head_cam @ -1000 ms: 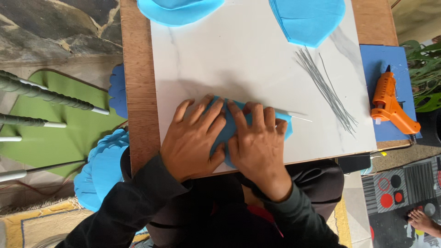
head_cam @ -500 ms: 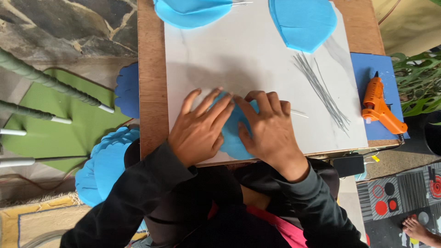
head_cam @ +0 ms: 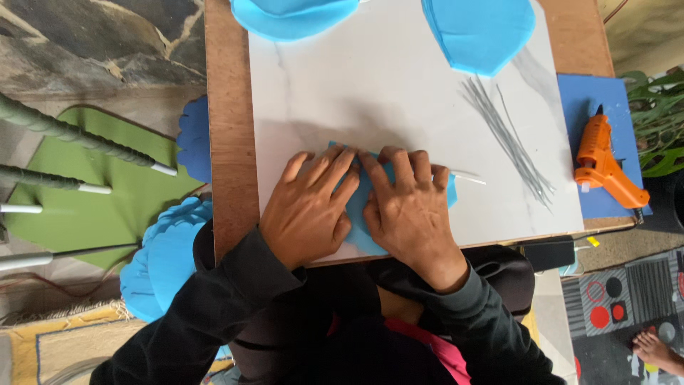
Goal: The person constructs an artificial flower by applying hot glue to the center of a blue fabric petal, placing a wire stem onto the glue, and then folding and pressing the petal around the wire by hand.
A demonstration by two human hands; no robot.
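My left hand (head_cam: 306, 210) and my right hand (head_cam: 406, 210) lie flat, side by side, on a light blue foam piece (head_cam: 360, 203) near the front edge of a white marble-look board (head_cam: 385, 93). Both palms press down on the foam, fingers spread and pointing away from me. Most of the foam piece is hidden under the hands. A thin white stick (head_cam: 467, 176) pokes out to the right from under my right hand.
Two larger light blue foam shapes (head_cam: 292, 16) (head_cam: 477, 32) lie at the board's far edge. A bundle of thin grey wires (head_cam: 509, 139) lies right of my hands. An orange glue gun (head_cam: 602, 160) rests on a blue sheet (head_cam: 595, 100). Green foam leaves (head_cam: 107, 192) and wrapped stems (head_cam: 78, 135) lie on the floor at left.
My hands stay pressed on the blue foam piece, shifting only slightly. The view has drifted, so the board sits further right in the picture.
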